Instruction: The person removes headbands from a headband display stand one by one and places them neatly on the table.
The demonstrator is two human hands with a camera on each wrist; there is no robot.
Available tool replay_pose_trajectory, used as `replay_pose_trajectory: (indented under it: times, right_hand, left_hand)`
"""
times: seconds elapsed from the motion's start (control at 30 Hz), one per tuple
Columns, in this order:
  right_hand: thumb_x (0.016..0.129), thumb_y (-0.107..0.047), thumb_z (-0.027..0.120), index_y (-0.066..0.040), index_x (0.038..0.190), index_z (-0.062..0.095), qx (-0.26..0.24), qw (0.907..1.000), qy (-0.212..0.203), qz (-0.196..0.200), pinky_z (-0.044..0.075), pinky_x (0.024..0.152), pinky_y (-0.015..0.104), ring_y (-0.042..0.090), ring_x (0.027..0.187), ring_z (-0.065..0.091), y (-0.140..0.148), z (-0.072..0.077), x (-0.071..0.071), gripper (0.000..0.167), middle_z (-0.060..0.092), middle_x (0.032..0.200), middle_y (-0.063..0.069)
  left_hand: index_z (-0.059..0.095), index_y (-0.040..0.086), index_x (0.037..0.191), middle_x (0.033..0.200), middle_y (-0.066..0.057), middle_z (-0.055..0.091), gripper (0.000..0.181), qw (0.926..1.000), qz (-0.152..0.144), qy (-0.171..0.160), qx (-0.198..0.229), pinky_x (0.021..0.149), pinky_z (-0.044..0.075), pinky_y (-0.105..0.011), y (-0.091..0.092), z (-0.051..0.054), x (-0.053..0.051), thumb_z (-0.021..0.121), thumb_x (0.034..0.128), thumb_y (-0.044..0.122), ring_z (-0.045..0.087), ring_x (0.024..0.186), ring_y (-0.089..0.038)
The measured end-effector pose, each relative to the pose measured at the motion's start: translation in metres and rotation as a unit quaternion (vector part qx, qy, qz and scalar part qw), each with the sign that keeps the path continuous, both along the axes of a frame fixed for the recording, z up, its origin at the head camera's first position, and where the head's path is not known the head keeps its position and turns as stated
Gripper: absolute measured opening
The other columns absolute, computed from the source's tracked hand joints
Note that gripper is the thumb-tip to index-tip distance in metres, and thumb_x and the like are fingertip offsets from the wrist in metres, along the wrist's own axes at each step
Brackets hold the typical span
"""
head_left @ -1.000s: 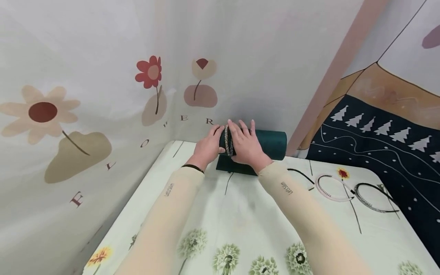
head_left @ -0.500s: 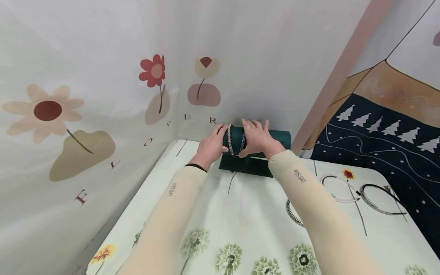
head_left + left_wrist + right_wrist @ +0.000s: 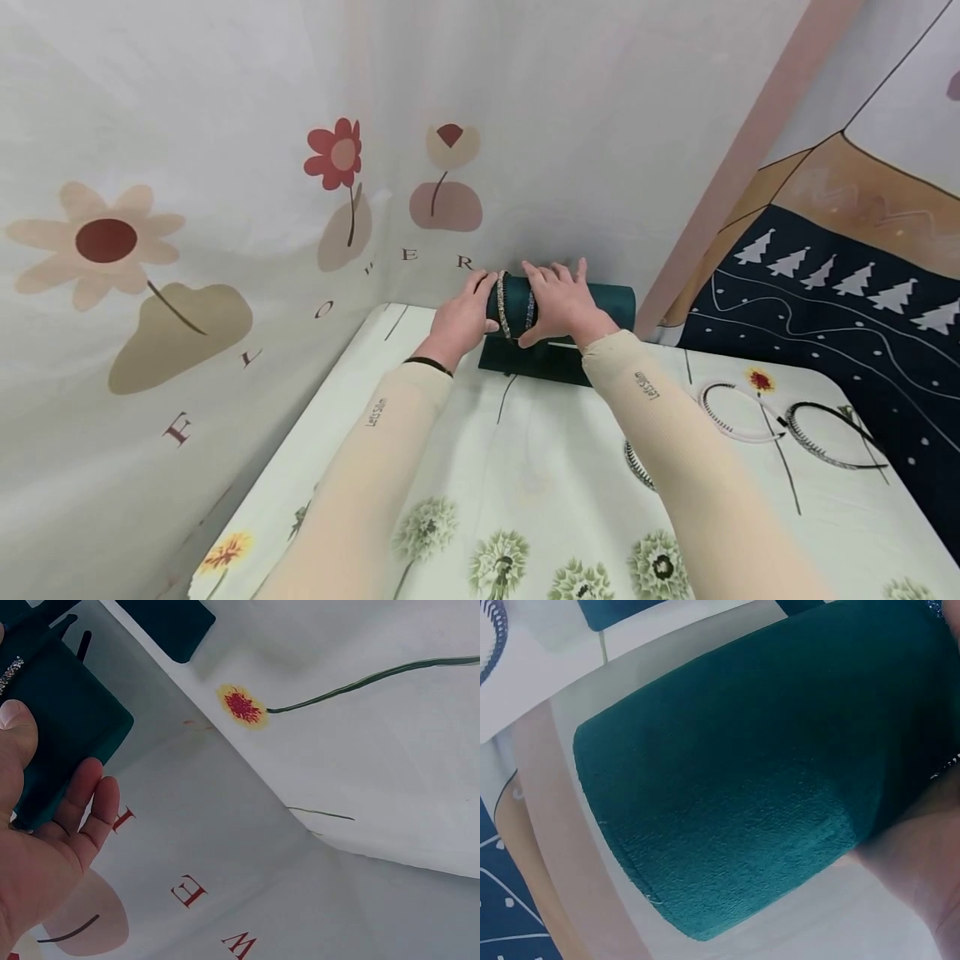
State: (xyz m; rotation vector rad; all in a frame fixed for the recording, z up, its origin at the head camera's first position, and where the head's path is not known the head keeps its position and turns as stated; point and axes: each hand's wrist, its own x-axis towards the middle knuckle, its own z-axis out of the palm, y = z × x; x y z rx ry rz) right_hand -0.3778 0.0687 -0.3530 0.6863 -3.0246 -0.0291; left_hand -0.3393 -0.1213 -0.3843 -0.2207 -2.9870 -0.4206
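A dark green velvet display stand (image 3: 613,307) with a horizontal roll stands at the back of the table. Two glittery headbands arch over the roll: a silver-gold one (image 3: 502,308) and, to its right, a dark blue one (image 3: 530,308). My left hand (image 3: 459,323) holds the roll's left end, thumb in front beside the silver-gold headband; two of its fingers reach past the edge in the left wrist view. My right hand (image 3: 561,304) spans the roll and grips the blue headband, mostly hiding it. The roll's bare right part (image 3: 742,772) fills the right wrist view.
A pale pink headband (image 3: 703,406) and a black one (image 3: 813,452) lie at the table's right. Another toothed headband (image 3: 636,467) is partly hidden under my right forearm. A printed fabric wall (image 3: 600,125) rises close behind the stand.
My right hand has slid right along the roll with the blue headband, widening the gap to the silver-gold one. In the last half second both hands have barely moved.
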Motion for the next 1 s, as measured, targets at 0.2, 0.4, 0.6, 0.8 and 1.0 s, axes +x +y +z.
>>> replay_pose_trajectory:
  times: [0.2, 0.4, 0.6, 0.8, 1.0]
  right_hand:
    - [0.069, -0.064, 0.094, -0.017, 0.173, 0.016, 0.002, 0.9998, 0.007, 0.018, -0.003, 0.128, 0.077, 0.044, 0.162, 0.023, 0.007, 0.001, -0.003, 0.138, 0.034, 0.175, 0.013]
    - [0.069, -0.061, 0.095, -0.017, 0.172, 0.019, -0.021, 0.9991, 0.003, 0.038, -0.001, 0.129, 0.075, 0.042, 0.162, 0.022, 0.022, 0.002, -0.003, 0.136, 0.035, 0.174, 0.013]
    - [0.070, -0.058, 0.095, -0.016, 0.173, 0.017, -0.062, 0.9968, -0.018, 0.048, -0.001, 0.130, 0.074, 0.043, 0.163, 0.018, 0.038, 0.008, -0.004, 0.135, 0.031, 0.175, 0.015]
    - [0.073, -0.057, 0.095, -0.014, 0.173, 0.016, -0.069, 0.9960, -0.033, 0.045, -0.001, 0.130, 0.074, 0.044, 0.162, 0.018, 0.053, 0.011, -0.004, 0.134, 0.028, 0.176, 0.016]
    - [0.072, -0.059, 0.095, -0.010, 0.172, 0.018, -0.032, 0.9980, -0.028, 0.047, -0.002, 0.129, 0.076, 0.045, 0.161, 0.021, 0.057, 0.008, -0.005, 0.135, 0.031, 0.174, 0.018]
  left_hand:
    - [0.017, 0.022, 0.173, 0.179, -0.004, 0.016, 0.094, 1.0000, 0.003, 0.001, 0.001, 0.086, 0.062, -0.040, 0.000, -0.002, -0.002, 0.073, 0.0993, 0.040, 0.069, 0.092, -0.028]
    - [0.017, 0.022, 0.173, 0.179, -0.005, 0.016, 0.094, 1.0000, 0.001, -0.007, 0.004, 0.082, 0.061, -0.037, -0.001, 0.000, 0.002, 0.072, 0.0995, 0.040, 0.066, 0.085, -0.026]
    - [0.016, 0.022, 0.173, 0.180, -0.005, 0.016, 0.094, 0.9999, 0.005, -0.007, 0.006, 0.078, 0.058, -0.034, -0.001, 0.000, 0.001, 0.072, 0.1001, 0.038, 0.062, 0.081, -0.023]
    - [0.016, 0.022, 0.173, 0.180, -0.006, 0.015, 0.094, 0.9999, 0.003, -0.009, 0.005, 0.073, 0.055, -0.032, 0.001, 0.002, 0.002, 0.072, 0.1000, 0.039, 0.061, 0.076, -0.023]
    - [0.017, 0.021, 0.173, 0.179, -0.006, 0.016, 0.094, 1.0000, 0.001, -0.004, 0.002, 0.070, 0.051, -0.031, 0.001, 0.003, 0.004, 0.072, 0.0994, 0.040, 0.059, 0.073, -0.022]
